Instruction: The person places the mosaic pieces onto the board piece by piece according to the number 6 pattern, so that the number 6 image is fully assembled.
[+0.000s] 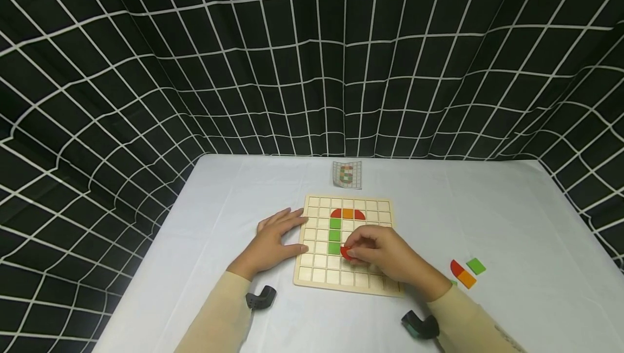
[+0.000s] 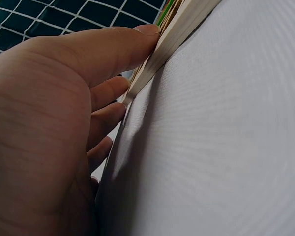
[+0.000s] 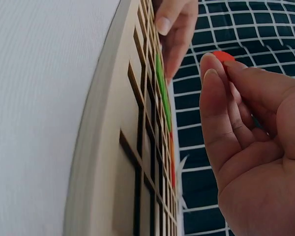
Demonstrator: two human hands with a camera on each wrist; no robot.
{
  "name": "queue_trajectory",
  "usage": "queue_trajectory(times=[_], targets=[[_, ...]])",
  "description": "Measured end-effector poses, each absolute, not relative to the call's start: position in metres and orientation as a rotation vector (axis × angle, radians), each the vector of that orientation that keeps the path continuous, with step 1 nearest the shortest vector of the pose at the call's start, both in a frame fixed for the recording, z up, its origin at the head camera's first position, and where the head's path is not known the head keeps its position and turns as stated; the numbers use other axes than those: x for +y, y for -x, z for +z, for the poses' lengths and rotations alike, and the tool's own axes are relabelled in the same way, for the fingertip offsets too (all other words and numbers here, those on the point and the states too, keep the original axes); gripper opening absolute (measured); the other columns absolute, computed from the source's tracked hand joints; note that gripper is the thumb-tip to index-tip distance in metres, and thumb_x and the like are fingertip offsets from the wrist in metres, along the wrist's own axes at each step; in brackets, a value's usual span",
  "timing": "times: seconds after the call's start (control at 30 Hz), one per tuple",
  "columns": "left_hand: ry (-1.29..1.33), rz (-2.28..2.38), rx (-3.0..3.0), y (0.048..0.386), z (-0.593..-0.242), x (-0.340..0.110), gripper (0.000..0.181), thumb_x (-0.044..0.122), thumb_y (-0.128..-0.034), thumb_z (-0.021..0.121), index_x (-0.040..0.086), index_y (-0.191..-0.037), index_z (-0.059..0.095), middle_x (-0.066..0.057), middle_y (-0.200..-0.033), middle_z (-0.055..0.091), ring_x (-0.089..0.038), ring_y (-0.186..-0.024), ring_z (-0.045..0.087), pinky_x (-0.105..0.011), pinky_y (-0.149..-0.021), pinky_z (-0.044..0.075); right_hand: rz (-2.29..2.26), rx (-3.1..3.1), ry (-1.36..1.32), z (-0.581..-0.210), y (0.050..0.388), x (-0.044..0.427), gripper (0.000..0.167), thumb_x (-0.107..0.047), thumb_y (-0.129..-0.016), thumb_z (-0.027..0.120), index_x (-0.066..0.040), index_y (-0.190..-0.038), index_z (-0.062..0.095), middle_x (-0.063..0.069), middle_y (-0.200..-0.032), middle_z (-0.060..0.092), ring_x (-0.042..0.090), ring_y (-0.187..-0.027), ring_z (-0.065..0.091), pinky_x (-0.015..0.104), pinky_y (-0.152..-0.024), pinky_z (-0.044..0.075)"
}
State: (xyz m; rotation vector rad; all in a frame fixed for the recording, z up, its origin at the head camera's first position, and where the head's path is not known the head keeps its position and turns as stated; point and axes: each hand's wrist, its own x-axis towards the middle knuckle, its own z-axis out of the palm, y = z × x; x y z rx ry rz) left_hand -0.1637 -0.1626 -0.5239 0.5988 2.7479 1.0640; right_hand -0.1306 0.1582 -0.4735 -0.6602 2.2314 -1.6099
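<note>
A square wooden grid board lies on the table. Set in its cells are a red quarter-round tile, an orange square tile, another red quarter-round tile and a column of green square tiles. My right hand pinches a red quarter-round tile between thumb and fingers, above the board near the lowest green tile. At the board's left edge rests my left hand, fingers spread, with thumb and fingertips touching the rim.
A small printed pattern card lies behind the board. To the right are loose tiles: a red quarter-round, an orange square and a green square, plus a green bit beside the sleeve. A black grid-lined curtain surrounds the table.
</note>
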Motion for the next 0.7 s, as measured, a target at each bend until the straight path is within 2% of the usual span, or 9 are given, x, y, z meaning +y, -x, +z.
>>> queue_trajectory(times=[0.2, 0.5, 0.7], targets=[[-0.600, 1.076, 2.739, 0.163, -0.522, -0.162, 0.073, 0.042, -0.0941, 0.087, 0.024, -0.159, 0.059, 0.010, -0.171, 0.040, -0.019, -0.163, 0.020, -0.049, -0.125, 0.008, -1.591, 2.265, 0.640, -0.475, 0.131, 0.147, 0.004, -0.002, -0.100, 0.078, -0.004, -0.102, 0.076, 0.004, -0.095, 0.073, 0.029, -0.084, 0.076, 0.039, -0.076, 0.065], [-0.605, 1.082, 2.735, 0.163, -0.521, -0.163, 0.072, 0.042, -0.0944, 0.087, 0.023, -0.159, 0.060, 0.011, -0.172, 0.039, -0.019, -0.163, 0.020, -0.049, -0.125, 0.008, -1.630, 2.203, 0.554, -0.484, 0.132, 0.133, 0.006, 0.000, -0.102, 0.075, -0.004, -0.098, 0.074, 0.010, -0.089, 0.074, 0.029, -0.083, 0.076, 0.036, -0.076, 0.064], [-0.605, 1.088, 2.746, 0.162, -0.521, -0.162, 0.072, 0.042, -0.0938, 0.087, 0.023, -0.158, 0.061, 0.010, -0.171, 0.041, -0.022, -0.162, 0.022, -0.051, -0.125, 0.009, -1.530, 2.304, 0.557, -0.492, 0.131, 0.129, 0.010, -0.002, -0.101, 0.077, -0.009, -0.094, 0.075, 0.002, -0.085, 0.073, 0.021, -0.079, 0.072, 0.029, -0.072, 0.061]])
